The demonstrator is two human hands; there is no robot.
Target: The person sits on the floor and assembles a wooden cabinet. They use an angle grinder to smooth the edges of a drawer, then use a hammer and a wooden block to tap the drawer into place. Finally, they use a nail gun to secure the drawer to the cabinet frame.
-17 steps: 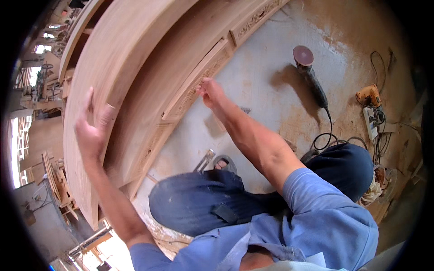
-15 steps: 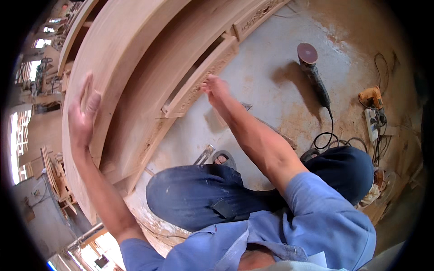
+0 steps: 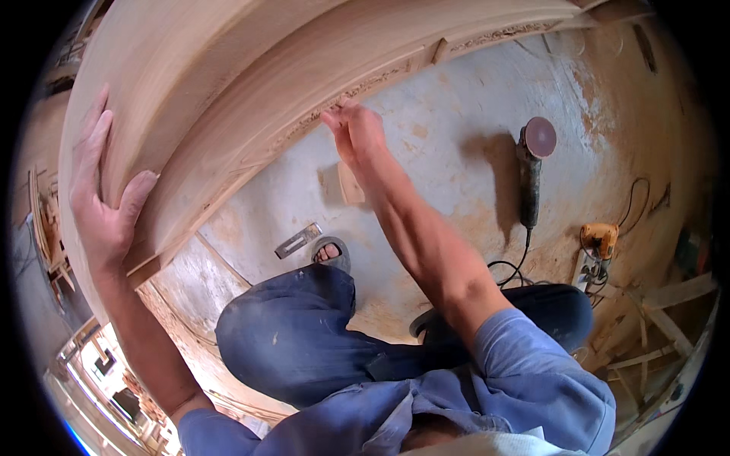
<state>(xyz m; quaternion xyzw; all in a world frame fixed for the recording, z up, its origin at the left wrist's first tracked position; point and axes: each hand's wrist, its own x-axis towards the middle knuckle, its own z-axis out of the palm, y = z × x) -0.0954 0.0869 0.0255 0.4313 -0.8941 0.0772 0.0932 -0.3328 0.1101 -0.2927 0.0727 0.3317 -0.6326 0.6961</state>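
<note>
In front of me a large curved piece of bare wooden furniture (image 3: 251, 99) sweeps from the left up to the far right. My left hand (image 3: 106, 197) lies on its pale upper part with fingers and thumb spread, holding nothing. My right hand (image 3: 356, 129) reaches to a drawer front with a carved strip (image 3: 304, 125). Its bent fingertips touch or nearly touch the carving, and I see nothing held in them. The drawer front looks flush with the furniture. A small wooden piece (image 3: 350, 185) lies on the floor below my right forearm.
An angle grinder with a round sanding disc (image 3: 530, 175) rests on the floor to the right, trailing its cord. Beyond it lie an orange power tool (image 3: 601, 237) and a white power strip (image 3: 584, 272). A flat metal tool (image 3: 298, 240) lies beside my sandalled foot.
The drawer stood pulled out and is now pushed in, with my right hand at its front. My left hand's fingers have spread wider. The whole view has shifted.
</note>
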